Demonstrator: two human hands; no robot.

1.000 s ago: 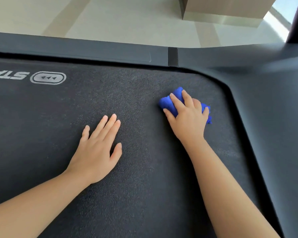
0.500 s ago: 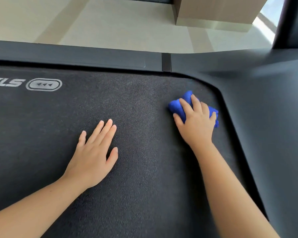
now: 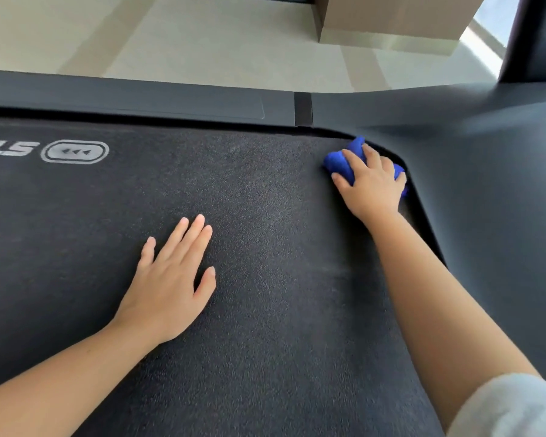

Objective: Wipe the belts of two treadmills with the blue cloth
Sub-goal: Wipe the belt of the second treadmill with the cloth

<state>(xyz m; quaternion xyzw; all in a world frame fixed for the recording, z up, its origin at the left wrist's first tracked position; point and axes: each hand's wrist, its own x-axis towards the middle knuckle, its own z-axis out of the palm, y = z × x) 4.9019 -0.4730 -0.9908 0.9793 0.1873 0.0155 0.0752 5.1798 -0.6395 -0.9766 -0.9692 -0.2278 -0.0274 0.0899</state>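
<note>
At the far left a pale oval badge [image 3: 74,151] with three small arrows pointing left is printed on the belt [image 3: 265,200], a dark grey sheet with a fine, grainy, matte texture. Its long axis runs left to right across the view. Along its far edge lies a smooth, dark plastic rail [image 3: 139,99], and beyond that a pale tiled floor [image 3: 202,42].

The left hand [image 3: 171,285] lies flat on the belt, palm down, fingers straight and close together, pointing away and slightly right, thumb out to the side; it holds nothing.

To the right, the blue cloth [image 3: 339,162] is a soft, fuzzy wad bunched in the belt's rounded far corner, just beside the smooth curved cover [image 3: 501,184]. Its longer side runs roughly left to right, slanting nearer at the right end. The right hand [image 3: 372,187] presses down on it, arm stretched out, fingers curled over the top and thumb against its left side, gripping it. A pale sleeve [image 3: 511,408] shows at the lower right.
</note>
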